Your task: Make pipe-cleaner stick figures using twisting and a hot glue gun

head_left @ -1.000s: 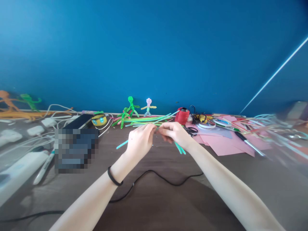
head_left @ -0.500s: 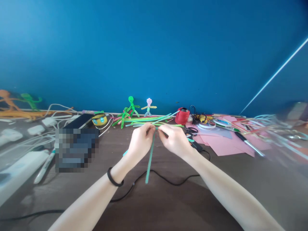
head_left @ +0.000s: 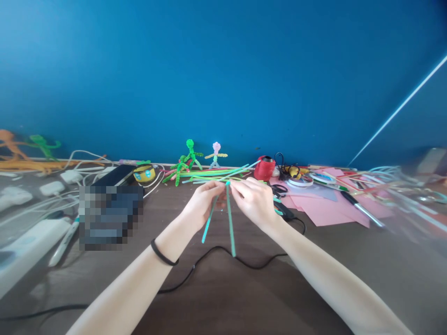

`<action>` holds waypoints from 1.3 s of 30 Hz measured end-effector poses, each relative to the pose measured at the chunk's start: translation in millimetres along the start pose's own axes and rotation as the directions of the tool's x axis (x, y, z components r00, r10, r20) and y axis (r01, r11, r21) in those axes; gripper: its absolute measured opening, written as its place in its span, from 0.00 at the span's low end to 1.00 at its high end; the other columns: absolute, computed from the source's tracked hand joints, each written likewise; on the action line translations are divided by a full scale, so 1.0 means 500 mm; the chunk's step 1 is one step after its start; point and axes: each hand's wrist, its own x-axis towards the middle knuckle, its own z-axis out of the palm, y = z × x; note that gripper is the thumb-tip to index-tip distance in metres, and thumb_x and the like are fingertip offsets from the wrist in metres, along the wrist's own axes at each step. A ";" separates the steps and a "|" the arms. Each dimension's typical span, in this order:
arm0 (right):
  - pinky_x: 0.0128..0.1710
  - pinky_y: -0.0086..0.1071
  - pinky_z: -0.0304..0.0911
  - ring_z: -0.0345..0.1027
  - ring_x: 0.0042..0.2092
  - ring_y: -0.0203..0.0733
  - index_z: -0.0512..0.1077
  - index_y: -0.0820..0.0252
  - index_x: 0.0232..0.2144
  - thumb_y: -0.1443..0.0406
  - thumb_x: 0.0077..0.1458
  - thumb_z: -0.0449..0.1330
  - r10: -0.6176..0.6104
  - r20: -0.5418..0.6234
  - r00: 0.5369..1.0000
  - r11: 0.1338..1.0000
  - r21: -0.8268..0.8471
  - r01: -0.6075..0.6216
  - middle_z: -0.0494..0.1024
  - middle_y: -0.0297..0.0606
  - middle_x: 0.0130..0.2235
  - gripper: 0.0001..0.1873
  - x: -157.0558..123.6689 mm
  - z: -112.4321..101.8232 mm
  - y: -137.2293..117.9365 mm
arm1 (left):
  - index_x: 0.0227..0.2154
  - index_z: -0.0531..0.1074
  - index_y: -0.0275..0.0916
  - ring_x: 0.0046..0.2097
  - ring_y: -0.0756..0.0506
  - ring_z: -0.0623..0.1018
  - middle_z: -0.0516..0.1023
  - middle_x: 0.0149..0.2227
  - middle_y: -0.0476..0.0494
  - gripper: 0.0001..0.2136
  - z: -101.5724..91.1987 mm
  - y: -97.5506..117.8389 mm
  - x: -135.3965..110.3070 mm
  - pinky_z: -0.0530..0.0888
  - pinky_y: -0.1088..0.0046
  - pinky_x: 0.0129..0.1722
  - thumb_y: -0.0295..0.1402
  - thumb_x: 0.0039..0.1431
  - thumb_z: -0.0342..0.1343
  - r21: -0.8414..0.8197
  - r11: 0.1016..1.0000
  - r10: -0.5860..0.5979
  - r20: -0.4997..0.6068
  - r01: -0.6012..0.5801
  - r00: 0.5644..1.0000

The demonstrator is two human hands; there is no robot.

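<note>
My left hand [head_left: 199, 204] and my right hand [head_left: 254, 200] meet above the brown table [head_left: 223, 298], fingertips pinched together on a teal pipe cleaner [head_left: 229, 223]. The pipe cleaner is folded at the top between the hands. Its two legs hang down toward me, one slanting left and one nearly straight. A black band sits on my left wrist. Just behind the hands lies a loose pile of green and teal pipe cleaners [head_left: 213, 174].
Two pipe-cleaner figures, a green one [head_left: 188, 158] and a pale one [head_left: 215, 154], stand by the blue wall. A red spool [head_left: 264, 168], scissors [head_left: 278, 189], tape rolls and pink paper [head_left: 324, 207] lie right. Chargers and white cables crowd the left. A black cable [head_left: 216, 253] crosses under my arms.
The pipe cleaner went from stretched sideways between my hands to bent in the middle, and its two legs now hang down spread apart.
</note>
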 end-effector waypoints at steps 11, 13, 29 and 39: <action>0.28 0.33 0.53 0.60 0.28 0.41 0.74 0.65 0.35 0.68 0.58 0.47 0.016 0.089 0.996 1.000 0.023 -0.018 0.74 0.42 0.22 0.16 -0.005 -0.003 -0.017 | 0.21 0.69 0.34 0.26 0.53 0.69 0.70 0.23 0.50 0.07 0.009 -0.027 0.001 0.67 0.77 0.27 0.33 0.43 0.58 0.249 0.929 0.308 -0.106 -0.274 0.946; 0.28 0.33 0.54 0.61 0.28 0.41 0.74 0.66 0.37 0.69 0.58 0.46 0.005 0.083 0.997 1.000 0.008 -0.005 0.74 0.42 0.22 0.16 -0.007 0.000 -0.020 | 0.22 0.69 0.34 0.26 0.53 0.69 0.70 0.22 0.51 0.07 0.008 -0.031 0.002 0.67 0.77 0.27 0.33 0.44 0.57 0.308 0.902 0.349 -0.107 -0.303 0.931; 0.23 0.29 0.53 0.61 0.24 0.37 0.72 0.67 0.44 0.70 0.57 0.46 0.062 0.128 0.990 0.995 0.068 -0.071 0.70 0.38 0.20 0.18 -0.015 0.015 -0.020 | 0.26 0.73 0.35 0.26 0.51 0.70 0.74 0.24 0.48 0.07 -0.003 -0.034 0.009 0.67 0.75 0.27 0.35 0.45 0.56 0.428 0.824 0.458 -0.115 -0.372 0.882; 0.25 0.28 0.56 0.63 0.24 0.37 0.69 0.65 0.48 0.69 0.59 0.44 0.067 0.131 0.989 0.989 0.123 -0.084 0.71 0.38 0.21 0.20 -0.015 0.017 -0.021 | 0.25 0.75 0.35 0.29 0.52 0.70 0.75 0.26 0.48 0.07 0.007 -0.032 0.005 0.67 0.76 0.30 0.32 0.40 0.61 0.153 0.937 0.339 -0.173 -0.315 0.925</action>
